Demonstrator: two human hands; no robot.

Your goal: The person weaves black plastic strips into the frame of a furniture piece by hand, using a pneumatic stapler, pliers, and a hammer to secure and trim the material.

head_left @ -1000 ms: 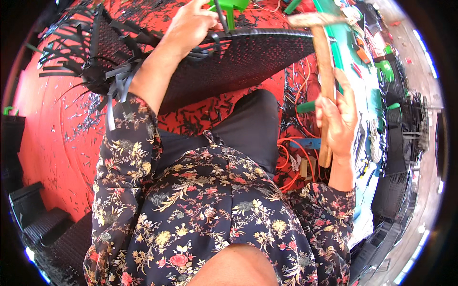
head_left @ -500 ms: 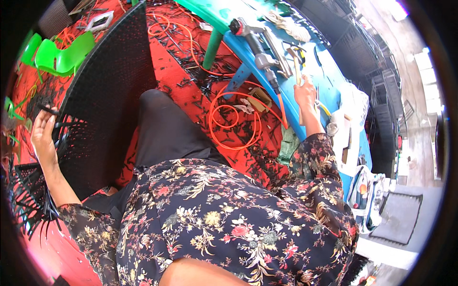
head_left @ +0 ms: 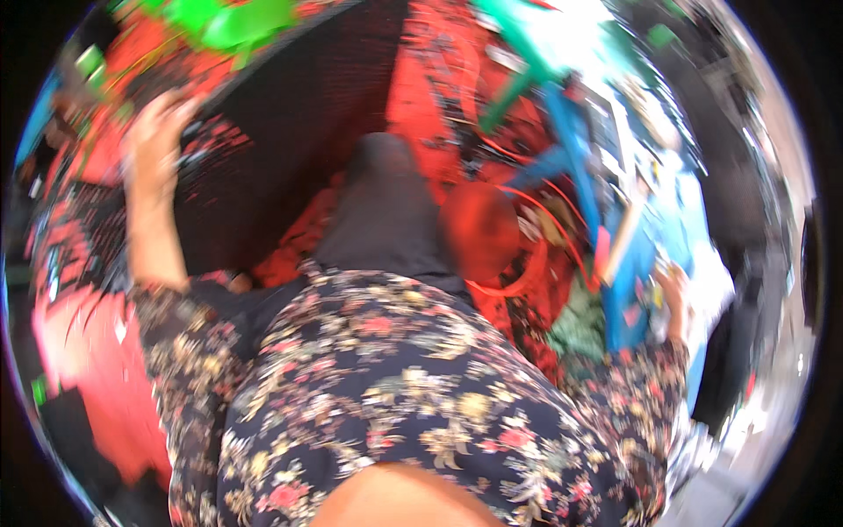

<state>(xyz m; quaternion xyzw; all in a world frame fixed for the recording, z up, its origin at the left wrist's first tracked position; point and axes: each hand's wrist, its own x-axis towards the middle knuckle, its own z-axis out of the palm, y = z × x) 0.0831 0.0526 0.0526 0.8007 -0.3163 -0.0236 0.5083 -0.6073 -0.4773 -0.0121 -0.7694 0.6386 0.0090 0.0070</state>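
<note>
My left hand (head_left: 156,154) is at the upper left edge of a large black woven panel (head_left: 290,132), its fingers curled over that edge, though blurred. The panel leans beside my left leg, with loose black strips along its left side. On the right, my right hand (head_left: 673,288) is low over the blue bench (head_left: 625,303). Its fingers are smeared by motion. Something small with yellow parts lies by the fingertips, too blurred to name. A hammer's wooden handle (head_left: 624,237) lies just left of that hand. Farther up the bench is a nail gun (head_left: 606,132).
Black scraps litter the red floor (head_left: 430,105). An orange air hose (head_left: 518,285) loops beside the bench. A bright green chair (head_left: 237,25) stands at the far left, and crumpled green cloth (head_left: 580,318) lies beneath the bench edge. Black woven pieces (head_left: 746,211) stand beyond the bench.
My right hand has moved from beside the hammer handle to a nearer spot on the bench. The whole view has swung, shifting the scene rightward. My left hand stays at the panel's edge.
</note>
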